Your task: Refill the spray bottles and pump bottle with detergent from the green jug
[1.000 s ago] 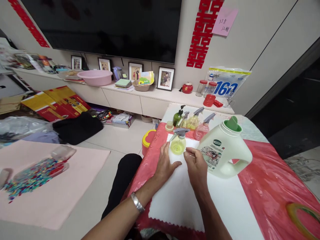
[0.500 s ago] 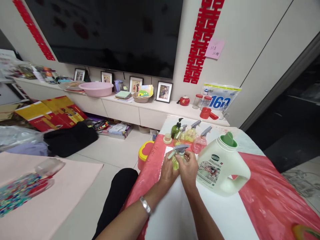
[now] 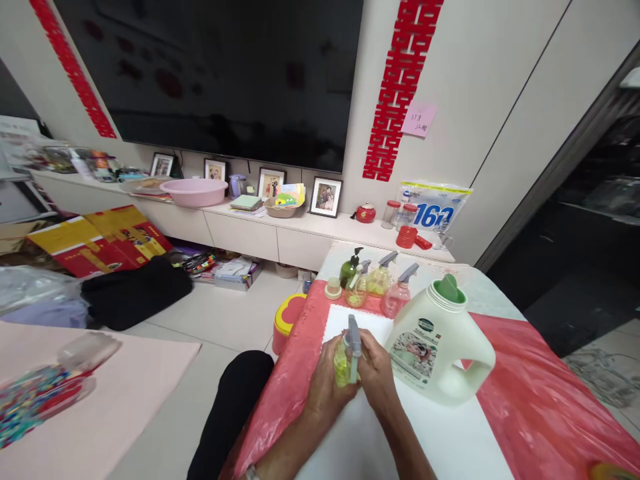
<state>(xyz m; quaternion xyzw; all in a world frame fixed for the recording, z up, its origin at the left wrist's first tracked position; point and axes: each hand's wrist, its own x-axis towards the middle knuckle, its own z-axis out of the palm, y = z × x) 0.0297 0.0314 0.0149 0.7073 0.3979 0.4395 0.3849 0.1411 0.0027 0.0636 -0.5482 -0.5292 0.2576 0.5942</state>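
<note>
Both my hands hold a small yellow-green spray bottle (image 3: 343, 358) above the white cloth (image 3: 350, 440) on the table. My left hand (image 3: 327, 387) wraps round the bottle's body. My right hand (image 3: 376, 377) is closed on its grey trigger head (image 3: 353, 339), which points toward me. Just right of my hands stands a large white detergent jug (image 3: 435, 350) with a green cap.
Several small spray bottles (image 3: 380, 283) and a dark green pump bottle (image 3: 349, 268) stand at the table's far end on the red plastic cover (image 3: 540, 387). A yellow-red stool (image 3: 286, 317) stands on the floor left of the table. My knee (image 3: 235, 393) is below.
My hands closed on the spray bottle, lifted it off the cloth and drew it nearer to me. The trigger head has turned from pointing left to facing me.
</note>
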